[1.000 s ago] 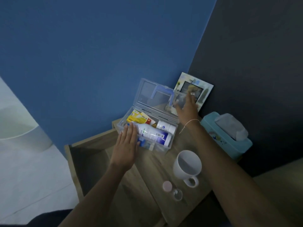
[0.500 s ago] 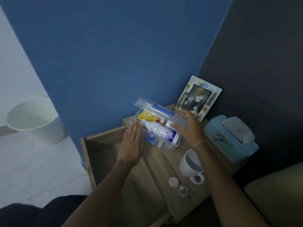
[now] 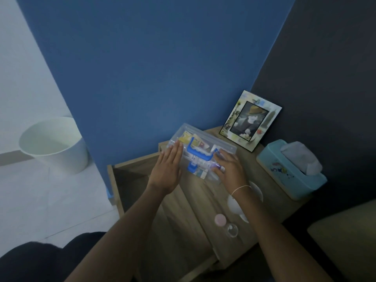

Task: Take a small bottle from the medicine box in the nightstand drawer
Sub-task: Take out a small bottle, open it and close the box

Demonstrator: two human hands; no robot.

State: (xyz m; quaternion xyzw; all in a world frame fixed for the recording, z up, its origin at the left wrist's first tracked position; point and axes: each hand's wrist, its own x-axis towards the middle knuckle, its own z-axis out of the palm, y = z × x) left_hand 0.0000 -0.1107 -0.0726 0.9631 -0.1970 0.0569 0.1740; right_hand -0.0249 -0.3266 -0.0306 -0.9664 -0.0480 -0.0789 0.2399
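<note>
The clear plastic medicine box (image 3: 223, 146) with a blue handle (image 3: 200, 154) stands on the wooden nightstand top (image 3: 205, 198), its lid down over packets and bottles. My left hand (image 3: 167, 169) is flat with straight fingers against the box's left end. My right hand (image 3: 228, 168) lies over the box's right front corner, fingers curled on the lid. A small clear bottle (image 3: 232, 231) with a pink cap (image 3: 220, 219) lies near the front edge. The open drawer (image 3: 130, 180) sits dark to the left.
A white mug (image 3: 236, 204) is partly hidden under my right forearm. A teal tissue box (image 3: 289, 171) and a picture frame (image 3: 251, 121) stand at the back right. A white bin (image 3: 55, 143) is on the floor left, by the blue wall.
My right hand swung the lid from upright down onto the box and now rests on it. My left hand stayed at the box's left end.
</note>
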